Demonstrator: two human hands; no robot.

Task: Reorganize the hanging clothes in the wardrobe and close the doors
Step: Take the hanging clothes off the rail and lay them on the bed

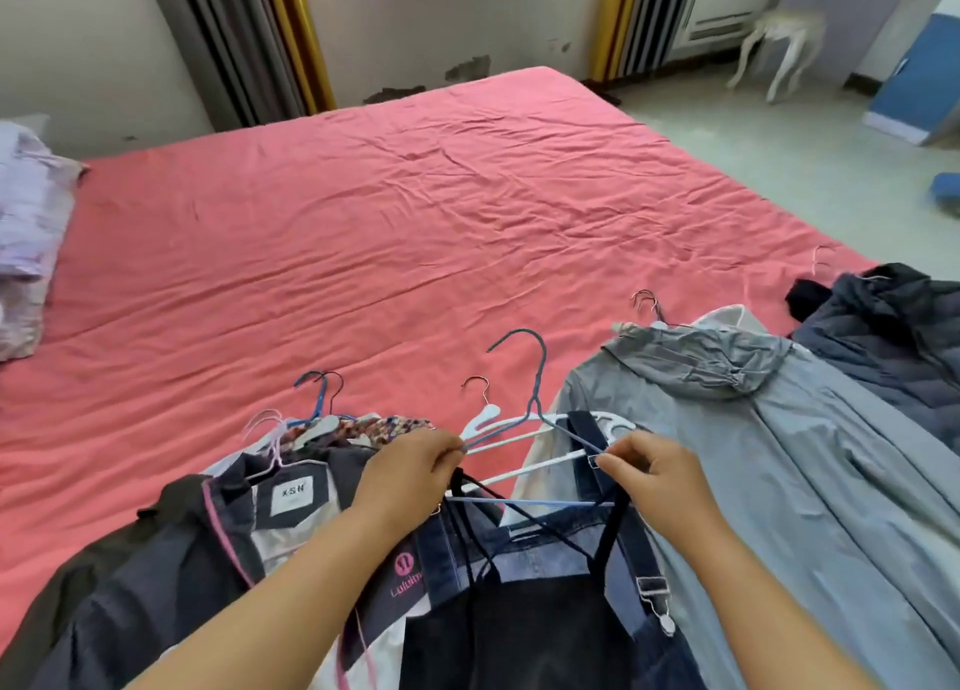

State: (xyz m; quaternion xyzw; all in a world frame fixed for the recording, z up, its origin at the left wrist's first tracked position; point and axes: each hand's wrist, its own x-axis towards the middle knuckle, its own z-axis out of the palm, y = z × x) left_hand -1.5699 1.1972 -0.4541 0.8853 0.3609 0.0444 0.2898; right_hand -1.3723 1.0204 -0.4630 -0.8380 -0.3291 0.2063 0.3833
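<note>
Both hands [530, 468] pinch tangled hangers [524, 424]; garment edges cut off.

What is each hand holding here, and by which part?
Left hand pinches the blue hanger at its left shoulder end; right hand pinches its right arm, by the denim strap.

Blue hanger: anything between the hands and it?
Nothing visible. The left hand and the right hand already pinch the blue hanger at its two shoulder ends; only dark straps cross its lower bar.
</note>
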